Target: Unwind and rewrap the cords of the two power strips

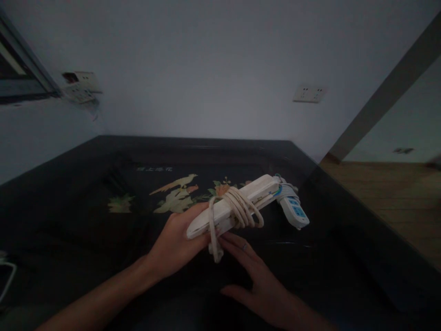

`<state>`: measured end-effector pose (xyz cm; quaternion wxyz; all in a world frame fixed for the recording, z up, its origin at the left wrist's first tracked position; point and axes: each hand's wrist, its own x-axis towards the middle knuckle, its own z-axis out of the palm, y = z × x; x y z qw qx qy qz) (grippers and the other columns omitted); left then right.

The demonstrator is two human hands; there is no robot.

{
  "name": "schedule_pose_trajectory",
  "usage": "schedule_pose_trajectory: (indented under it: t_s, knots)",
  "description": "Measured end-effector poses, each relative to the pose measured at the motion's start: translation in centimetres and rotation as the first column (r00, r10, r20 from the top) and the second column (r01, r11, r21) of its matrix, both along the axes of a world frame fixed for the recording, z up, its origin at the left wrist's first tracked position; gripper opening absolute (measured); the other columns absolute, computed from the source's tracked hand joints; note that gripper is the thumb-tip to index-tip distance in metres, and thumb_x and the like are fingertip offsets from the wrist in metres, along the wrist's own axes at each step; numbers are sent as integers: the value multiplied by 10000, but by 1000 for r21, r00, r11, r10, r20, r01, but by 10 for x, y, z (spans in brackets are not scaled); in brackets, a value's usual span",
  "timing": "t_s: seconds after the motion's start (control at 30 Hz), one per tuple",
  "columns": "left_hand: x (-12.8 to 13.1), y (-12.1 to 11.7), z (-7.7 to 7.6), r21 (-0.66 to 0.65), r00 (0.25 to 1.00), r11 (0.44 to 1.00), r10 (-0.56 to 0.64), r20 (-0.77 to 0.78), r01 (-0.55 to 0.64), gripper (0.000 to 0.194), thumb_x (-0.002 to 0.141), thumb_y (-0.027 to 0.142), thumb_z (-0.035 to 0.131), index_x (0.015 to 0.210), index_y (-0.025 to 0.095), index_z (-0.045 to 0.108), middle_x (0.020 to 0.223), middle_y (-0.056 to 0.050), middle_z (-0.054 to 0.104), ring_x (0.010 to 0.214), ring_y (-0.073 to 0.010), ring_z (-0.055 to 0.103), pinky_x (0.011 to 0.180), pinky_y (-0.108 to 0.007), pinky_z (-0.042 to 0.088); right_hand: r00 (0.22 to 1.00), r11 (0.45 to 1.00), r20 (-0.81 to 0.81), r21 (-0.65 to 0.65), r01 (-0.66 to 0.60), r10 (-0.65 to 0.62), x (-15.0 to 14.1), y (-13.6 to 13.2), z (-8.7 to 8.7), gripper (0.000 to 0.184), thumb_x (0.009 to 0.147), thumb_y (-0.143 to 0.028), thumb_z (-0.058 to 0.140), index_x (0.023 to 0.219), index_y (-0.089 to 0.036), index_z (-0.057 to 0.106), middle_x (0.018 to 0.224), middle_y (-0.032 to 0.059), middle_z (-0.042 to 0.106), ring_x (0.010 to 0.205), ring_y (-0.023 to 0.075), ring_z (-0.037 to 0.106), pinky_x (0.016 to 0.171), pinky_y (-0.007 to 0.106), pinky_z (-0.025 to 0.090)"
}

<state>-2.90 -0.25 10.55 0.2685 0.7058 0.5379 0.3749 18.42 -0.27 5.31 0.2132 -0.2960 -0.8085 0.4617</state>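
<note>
My left hand (181,239) is closed around the near end of a white power strip (257,187), raised at a slant above the dark tabletop. The strip's cream cord (239,207) is wound in several loops about its middle, and one loop hangs down on the near side. My right hand (253,271) is below, fingers stretched out and thumb apart. Its fingertips are close to the strip's underside; whether they touch it I cannot tell. Just beyond the strip's far end lies a second power strip (294,212) with blue sockets and a grey cord wrapped round it.
The dark, glossy tabletop (86,184) bears a bird-and-flower picture and stands against a pale wall (193,78). Wall sockets (309,94) sit at right, with more sockets (86,82) at left. A white bent object (8,276) is at the left edge. Wooden floor (389,193) shows at right.
</note>
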Motion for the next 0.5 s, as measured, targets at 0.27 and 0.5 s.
schedule_pose_trajectory:
  t_s: [0.27,0.5]
  knots:
    - [-27,0,11,225,914,973,51,-402,45,426,845,231,545,1271,244,530,1090,-50,705,947,-225,679,823,-319,526,984,973,-140,-188,-132,106,-25,6,54,182,890,-323,562,810,-165,605,900,42,663,894,167,623,851,308,479]
    - [-53,3,34,224,877,971,37,-479,81,513,818,110,503,1293,303,512,1276,-20,613,1123,-217,599,939,-356,476,986,986,61,76,151,-155,15,42,108,191,918,-300,449,927,-198,610,768,10,627,705,146,595,627,253,450]
